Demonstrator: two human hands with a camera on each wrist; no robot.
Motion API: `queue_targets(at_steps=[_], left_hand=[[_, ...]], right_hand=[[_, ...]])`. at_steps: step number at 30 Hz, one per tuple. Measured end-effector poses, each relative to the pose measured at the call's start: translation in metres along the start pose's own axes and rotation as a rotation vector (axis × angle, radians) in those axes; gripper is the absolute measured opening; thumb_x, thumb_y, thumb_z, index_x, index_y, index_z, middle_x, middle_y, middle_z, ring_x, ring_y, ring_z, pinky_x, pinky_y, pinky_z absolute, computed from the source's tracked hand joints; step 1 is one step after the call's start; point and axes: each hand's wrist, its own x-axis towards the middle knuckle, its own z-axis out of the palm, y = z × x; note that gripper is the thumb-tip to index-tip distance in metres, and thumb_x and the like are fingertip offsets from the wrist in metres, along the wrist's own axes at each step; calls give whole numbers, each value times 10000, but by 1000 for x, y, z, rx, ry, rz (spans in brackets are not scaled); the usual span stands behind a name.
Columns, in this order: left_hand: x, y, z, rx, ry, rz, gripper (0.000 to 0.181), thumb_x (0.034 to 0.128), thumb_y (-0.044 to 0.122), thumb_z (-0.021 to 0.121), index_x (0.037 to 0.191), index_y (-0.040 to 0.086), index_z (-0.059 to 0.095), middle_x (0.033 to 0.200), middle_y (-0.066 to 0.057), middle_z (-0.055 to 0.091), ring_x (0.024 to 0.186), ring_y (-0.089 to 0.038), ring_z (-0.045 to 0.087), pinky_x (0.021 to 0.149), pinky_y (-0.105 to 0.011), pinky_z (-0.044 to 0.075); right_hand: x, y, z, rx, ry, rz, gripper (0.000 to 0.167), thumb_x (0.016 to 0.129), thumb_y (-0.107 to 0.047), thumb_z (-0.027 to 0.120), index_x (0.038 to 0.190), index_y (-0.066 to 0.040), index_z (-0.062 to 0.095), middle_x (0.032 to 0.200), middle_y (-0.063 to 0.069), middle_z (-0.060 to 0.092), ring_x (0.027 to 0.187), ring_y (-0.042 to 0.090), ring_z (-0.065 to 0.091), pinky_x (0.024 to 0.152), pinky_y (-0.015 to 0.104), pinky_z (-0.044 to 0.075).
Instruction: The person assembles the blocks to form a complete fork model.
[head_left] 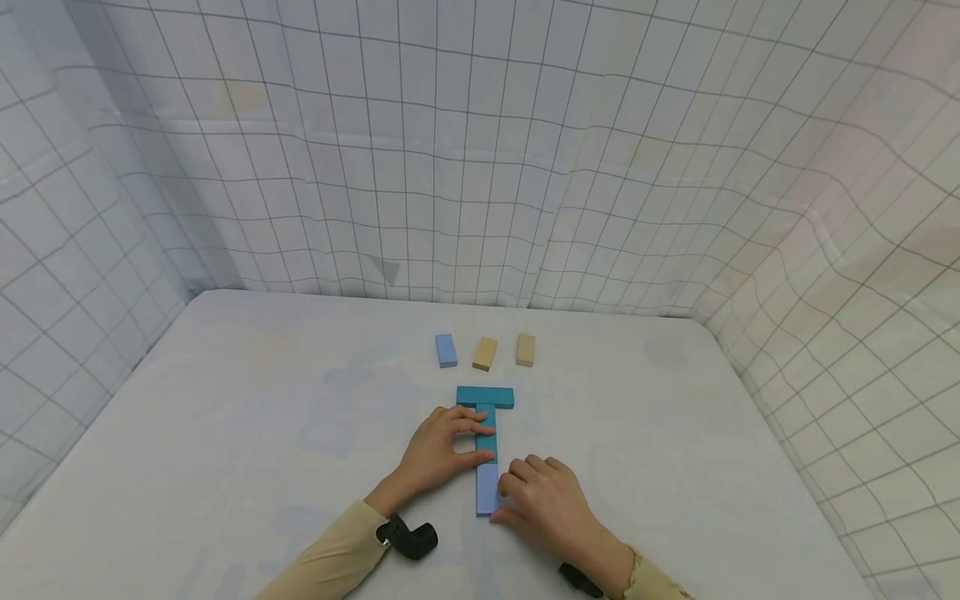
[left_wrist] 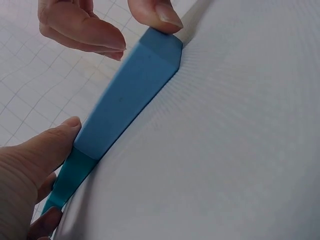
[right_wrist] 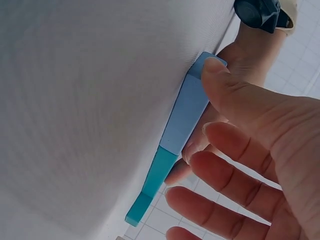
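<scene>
A blue block (head_left: 487,490) lies end to end with a teal block (head_left: 486,442), whose far end meets a crosswise teal block (head_left: 485,397); together they form a T on the table. My left hand (head_left: 442,446) rests its thumb and fingertips on the lengthwise teal block, the thumb near the seam with the blue one. At the near end of the blue block (left_wrist: 130,95), my right hand (head_left: 546,504) presses its thumb against the end face. The other right fingers (right_wrist: 230,145) are bent loosely beside the block, apart from it.
Beyond the T stand another blue block (head_left: 446,351), a yellowish block (head_left: 485,353) and a tan block (head_left: 526,350), spaced apart in a row. The white table (head_left: 225,433) meets gridded curtains (head_left: 465,167) at the back and both sides.
</scene>
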Motion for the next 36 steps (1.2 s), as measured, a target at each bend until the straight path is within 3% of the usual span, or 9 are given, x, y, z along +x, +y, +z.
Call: queue_targets(at_steps=[11,16,22,30,36], left_hand=[[0,0,0,27,-31,56,328,801,391,753,1069,203,739,1197,30,587,1039,-154,483,868,-372,417],[0,0,-1,-41,-49,139,190,824,289,754,968,165,766,1156,26,560,1088,-172,438,942,-436,347],[2,-4,0,-67,-41,281,169,827,190,755,961,87,755,998,61,617,1027,-131,510,918,-345,415],[2,-2,-1,-51,-39,280,185,831,190,751,982,85,753,973,48,649,1017,-140,544,892,-325,448],[0,-1,-5,87,-52,275,209,857,266,723,1025,147,757,1019,69,669,1052,-108,577,874,-307,470]], right_hand=[[-2,1,1,28,-28,27,354,684,-484,800,729,-213,577,715,-106,492,645,67,469,547,202,344],[-1,1,2,27,-8,11,349,684,-492,793,709,-222,574,700,-117,505,634,64,480,538,198,341],[-1,1,3,13,-2,5,354,689,-504,785,692,-230,561,682,-127,511,631,65,499,534,197,339],[-1,2,3,25,-3,11,345,692,-498,789,691,-230,570,670,-134,517,612,61,494,528,193,334],[-1,2,3,32,-2,9,336,694,-490,791,685,-230,578,664,-135,529,601,57,493,516,188,327]])
